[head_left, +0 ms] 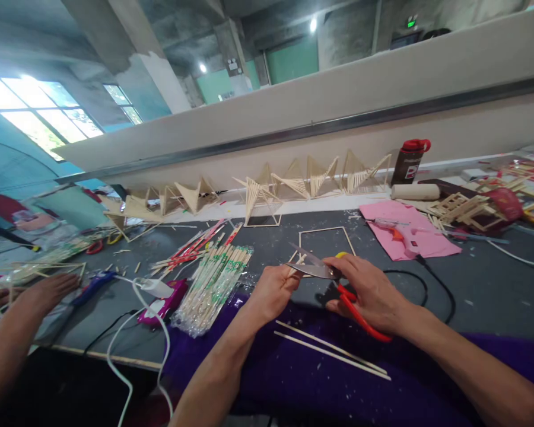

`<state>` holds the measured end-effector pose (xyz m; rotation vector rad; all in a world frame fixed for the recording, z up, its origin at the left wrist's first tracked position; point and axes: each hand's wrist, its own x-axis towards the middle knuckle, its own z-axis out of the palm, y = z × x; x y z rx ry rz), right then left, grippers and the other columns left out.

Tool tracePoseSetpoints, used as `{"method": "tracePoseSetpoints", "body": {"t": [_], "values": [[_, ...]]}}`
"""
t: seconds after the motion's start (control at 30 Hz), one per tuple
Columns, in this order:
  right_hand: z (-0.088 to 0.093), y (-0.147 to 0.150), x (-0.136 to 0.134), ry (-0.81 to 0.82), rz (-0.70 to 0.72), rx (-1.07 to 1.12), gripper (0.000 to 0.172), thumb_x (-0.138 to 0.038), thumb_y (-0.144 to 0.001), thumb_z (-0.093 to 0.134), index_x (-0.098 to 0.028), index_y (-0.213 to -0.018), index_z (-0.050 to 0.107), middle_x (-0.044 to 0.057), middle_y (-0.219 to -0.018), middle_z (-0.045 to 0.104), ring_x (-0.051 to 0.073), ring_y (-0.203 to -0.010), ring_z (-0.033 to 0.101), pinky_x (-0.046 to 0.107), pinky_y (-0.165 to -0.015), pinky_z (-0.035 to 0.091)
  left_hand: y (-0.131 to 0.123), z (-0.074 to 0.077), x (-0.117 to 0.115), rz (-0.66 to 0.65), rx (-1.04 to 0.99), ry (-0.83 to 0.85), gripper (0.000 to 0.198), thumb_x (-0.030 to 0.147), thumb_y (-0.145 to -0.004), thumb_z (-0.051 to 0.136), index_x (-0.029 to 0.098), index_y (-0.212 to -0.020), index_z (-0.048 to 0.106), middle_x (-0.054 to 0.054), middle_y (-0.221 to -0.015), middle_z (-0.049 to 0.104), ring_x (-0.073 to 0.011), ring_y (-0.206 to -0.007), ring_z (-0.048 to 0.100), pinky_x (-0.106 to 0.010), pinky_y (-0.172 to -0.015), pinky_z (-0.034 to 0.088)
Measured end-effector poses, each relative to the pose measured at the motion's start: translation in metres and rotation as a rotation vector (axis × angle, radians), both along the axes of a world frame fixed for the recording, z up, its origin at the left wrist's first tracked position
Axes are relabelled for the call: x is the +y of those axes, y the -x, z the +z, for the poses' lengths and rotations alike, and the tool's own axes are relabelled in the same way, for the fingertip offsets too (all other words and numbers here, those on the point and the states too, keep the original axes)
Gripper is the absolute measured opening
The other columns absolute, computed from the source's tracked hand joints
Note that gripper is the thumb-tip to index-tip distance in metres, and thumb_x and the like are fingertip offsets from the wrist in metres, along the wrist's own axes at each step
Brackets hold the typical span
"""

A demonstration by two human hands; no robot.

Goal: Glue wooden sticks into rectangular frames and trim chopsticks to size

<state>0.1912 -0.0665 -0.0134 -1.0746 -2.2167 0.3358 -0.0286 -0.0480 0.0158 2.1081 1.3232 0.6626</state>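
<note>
My right hand (371,293) is closed around scissors (317,270) with red handles, the blades parted and pointing left. The blades are at the fingertips of my left hand (271,290), which pinches a short piece of thin wooden stick (296,265). Whether the blades touch that stick I cannot tell. Just behind, a square frame of thin sticks (324,230) lies on the dark tabletop, its near side partly hidden by my hands. Below my hands, two long thin sticks (331,354) rest side by side on purple cloth (293,382).
A bag of wrapped chopsticks (213,284) lies left, beside a purple power strip (164,303) with white cables. At right, a glue gun (400,233) sits on pink paper (436,240). Stick models (258,198) and a bottle (408,163) line the back. Another person's hand (56,290) is far left.
</note>
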Motion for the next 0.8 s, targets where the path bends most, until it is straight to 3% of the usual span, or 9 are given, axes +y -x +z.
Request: {"method": "tracePoseSetpoints", "body": {"t": [0.37,0.8], "values": [[0.0019,0.0020,-0.0009,-0.001,0.001,0.005,0.059,-0.037,-0.070,0.065,-0.022,-0.123,0.041,0.008,-0.102,0.055,0.021,-0.090,0.051,0.036,-0.077,0.042,0.0014,-0.0028,0.0025,-0.005,0.156,-0.089,0.044,0.039,-0.087,0.030,0.017,-0.049,0.028,0.003,-0.051,0.033,-0.0082,-0.050,0.030,-0.022,-0.050,0.023],[0.0002,0.0030,-0.0003,0.030,0.028,0.038,0.059,-0.036,-0.069,0.065,-0.022,-0.121,0.042,0.006,-0.100,0.057,0.019,-0.087,0.051,0.034,-0.076,0.041,0.0039,-0.0054,0.0058,0.044,0.252,-0.186,0.038,0.034,-0.087,0.032,0.017,-0.054,0.041,0.002,-0.056,0.044,-0.0085,-0.051,0.038,-0.021,-0.053,0.026]]}}
